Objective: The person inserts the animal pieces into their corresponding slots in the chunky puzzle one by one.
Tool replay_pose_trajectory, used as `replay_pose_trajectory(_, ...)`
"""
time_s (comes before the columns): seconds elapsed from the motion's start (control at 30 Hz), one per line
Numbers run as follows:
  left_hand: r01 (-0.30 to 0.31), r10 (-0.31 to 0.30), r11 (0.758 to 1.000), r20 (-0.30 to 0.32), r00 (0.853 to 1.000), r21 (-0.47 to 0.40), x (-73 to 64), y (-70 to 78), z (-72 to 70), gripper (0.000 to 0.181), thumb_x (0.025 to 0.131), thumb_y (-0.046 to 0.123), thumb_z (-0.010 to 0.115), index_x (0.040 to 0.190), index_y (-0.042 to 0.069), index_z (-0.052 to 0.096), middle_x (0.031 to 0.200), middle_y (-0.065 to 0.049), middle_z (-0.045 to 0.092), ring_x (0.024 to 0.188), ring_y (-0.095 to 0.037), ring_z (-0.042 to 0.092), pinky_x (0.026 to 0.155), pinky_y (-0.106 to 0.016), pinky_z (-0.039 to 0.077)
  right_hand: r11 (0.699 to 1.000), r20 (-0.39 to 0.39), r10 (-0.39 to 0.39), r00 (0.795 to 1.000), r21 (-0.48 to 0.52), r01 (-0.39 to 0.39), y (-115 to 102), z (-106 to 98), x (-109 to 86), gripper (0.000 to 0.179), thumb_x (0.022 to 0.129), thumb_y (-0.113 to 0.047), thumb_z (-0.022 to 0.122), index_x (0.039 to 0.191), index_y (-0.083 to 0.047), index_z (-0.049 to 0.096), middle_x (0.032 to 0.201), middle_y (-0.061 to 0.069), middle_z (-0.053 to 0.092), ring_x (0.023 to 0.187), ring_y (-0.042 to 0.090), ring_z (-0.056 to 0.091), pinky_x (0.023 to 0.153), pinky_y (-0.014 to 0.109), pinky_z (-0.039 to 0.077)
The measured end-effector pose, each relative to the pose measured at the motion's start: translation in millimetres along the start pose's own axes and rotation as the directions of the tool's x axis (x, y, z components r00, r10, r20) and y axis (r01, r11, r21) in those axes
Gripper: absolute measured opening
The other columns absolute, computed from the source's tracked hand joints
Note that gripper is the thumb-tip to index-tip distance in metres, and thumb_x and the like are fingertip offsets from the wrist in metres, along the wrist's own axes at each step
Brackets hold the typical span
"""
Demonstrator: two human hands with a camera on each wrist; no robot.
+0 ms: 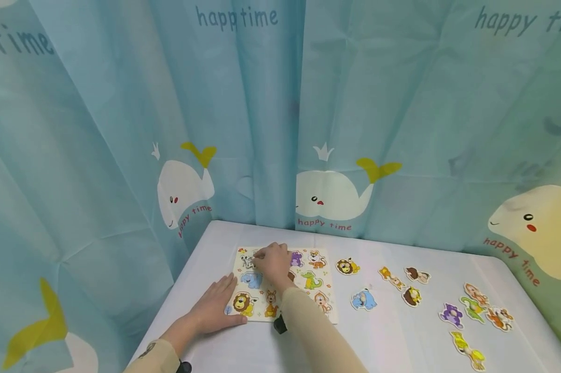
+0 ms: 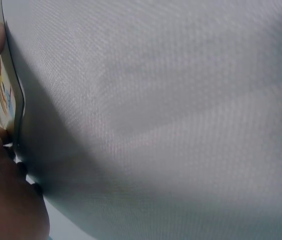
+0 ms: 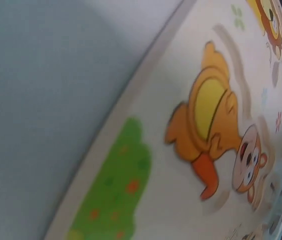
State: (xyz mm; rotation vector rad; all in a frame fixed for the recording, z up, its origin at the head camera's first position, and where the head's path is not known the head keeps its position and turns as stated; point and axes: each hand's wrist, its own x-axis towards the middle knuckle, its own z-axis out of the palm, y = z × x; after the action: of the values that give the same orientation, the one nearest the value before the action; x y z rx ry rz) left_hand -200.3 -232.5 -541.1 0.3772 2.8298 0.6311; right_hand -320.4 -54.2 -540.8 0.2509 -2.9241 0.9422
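Observation:
A wooden puzzle board (image 1: 274,317) printed with animals lies on the white table. My right hand (image 1: 275,265) is over its upper left part, thumb and fingertips pinching at the zebra puzzle piece (image 1: 246,260); the fingers partly cover the piece. My left hand (image 1: 216,306) rests with fingers extended along the board's left edge, the thumb at its near edge. In the left wrist view, the left hand (image 2: 1,165) touches the board's rim. The right wrist view shows the kangaroo picture (image 3: 213,117) in its shallow recess.
Loose animal pieces lie to the right: a lion (image 1: 347,266), an elephant (image 1: 364,300), a kangaroo (image 1: 391,278), a purple piece (image 1: 451,315), a crocodile (image 1: 472,309), a tiger (image 1: 499,318), a giraffe (image 1: 468,351) and others. A blue curtain (image 1: 271,129) hangs behind the table (image 1: 383,342).

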Motion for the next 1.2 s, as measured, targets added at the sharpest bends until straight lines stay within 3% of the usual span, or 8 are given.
replay_pose_trajectory(0.43,-0.003,0.003,1.0,-0.001,1.0,0.001,0.2,-2.6,2.6,0.114,0.084,0.07,0.07,0.158,-0.005,0.028,0.167,-0.02,0.021,0.154,-0.038,0.017,0.125,-0.054,0.016,1.0,-0.016,-0.012,1.0,-0.008,0.012,-3,16,3.5,0.012,0.087,-0.036,0.081,0.09,-0.025,0.084,0.092,-0.004,0.06,0.096,0.021,0.046,0.086,0.043,0.04)
replay_pose_trajectory(1.0,-0.019,0.019,1.0,-0.034,0.999,0.0,2.5,-7.7,8.8,0.114,0.083,0.072,0.069,0.159,-0.003,0.029,0.167,-0.018,0.022,0.155,-0.035,0.017,0.126,-0.053,0.016,0.997,-0.043,-0.009,0.999,-0.076,0.006,-3,23,6.6,0.014,0.088,-0.038,0.079,0.093,-0.026,0.083,0.095,-0.002,0.06,0.099,0.023,0.047,0.088,0.045,0.04)
replay_pose_trajectory(1.2,-0.024,0.024,1.0,-0.026,0.999,-0.005,0.6,-3.8,4.3,0.114,0.083,0.069,0.071,0.158,-0.005,0.029,0.167,-0.02,0.023,0.154,-0.038,0.019,0.125,-0.055,0.017,0.997,-0.044,-0.019,0.999,-0.079,0.015,-3,23,7.5,0.015,0.088,-0.038,0.079,0.096,-0.026,0.083,0.094,-0.002,0.06,0.099,0.023,0.047,0.088,0.044,0.041)
